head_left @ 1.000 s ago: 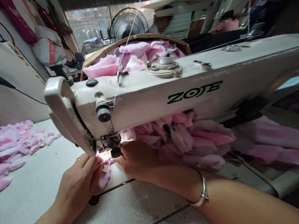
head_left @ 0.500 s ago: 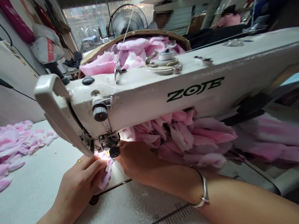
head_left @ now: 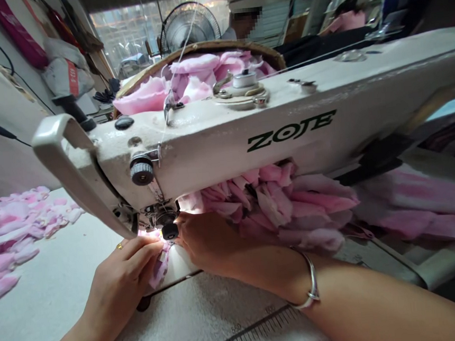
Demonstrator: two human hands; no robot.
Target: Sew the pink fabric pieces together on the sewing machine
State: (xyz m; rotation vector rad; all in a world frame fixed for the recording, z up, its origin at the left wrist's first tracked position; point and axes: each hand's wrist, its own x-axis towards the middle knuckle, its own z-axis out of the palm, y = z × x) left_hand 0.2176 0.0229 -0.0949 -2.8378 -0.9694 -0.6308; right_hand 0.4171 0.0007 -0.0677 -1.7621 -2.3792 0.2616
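Under the lit needle area of a white sewing machine (head_left: 209,145) lies a small pink fabric piece (head_left: 159,272). My left hand (head_left: 120,272), with a ring on one finger, pinches this piece just left of the presser foot. Close on the other side of the foot is my right hand (head_left: 207,241), its fingers curled together. Its fingertips are hidden by the black knob (head_left: 169,230), so I cannot make out what they hold. Bunched pink fabric pieces (head_left: 274,203) fill the space beneath the machine arm, behind my right hand.
More pink pieces (head_left: 13,231) lie on the white table (head_left: 61,270) at left. Behind the machine, a basket (head_left: 277,60) holds pink fabric, near a fan (head_left: 189,28). Two people sit farther back. A printed ruler (head_left: 242,335) runs along the table's front.
The camera view has shifted slightly, so the machine appears a little further left and higher. Both hands keep nearly the same place beside the presser foot.
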